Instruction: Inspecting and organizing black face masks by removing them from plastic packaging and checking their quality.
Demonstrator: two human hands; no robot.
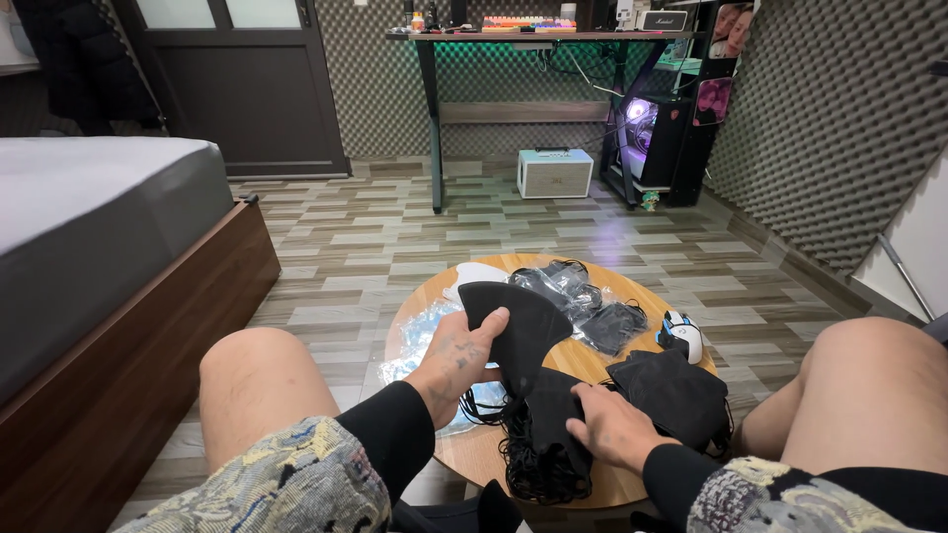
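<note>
The left hand (456, 361) pinches a folded black fabric face mask (523, 326) above the round wooden table (592, 367). The right hand (614, 426), fingers spread, presses on a pile of black masks with tangled loops (549, 434) at the table's near edge, beside another black mask stack (673, 395).

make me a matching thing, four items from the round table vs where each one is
1 folded black mask
2 computer mouse
3 mask pile
4 clear wrappers

a under the right hand
b held up in the left hand
c table's right edge
d table's left side

Pairs: 1-b, 2-c, 3-a, 4-d
</note>
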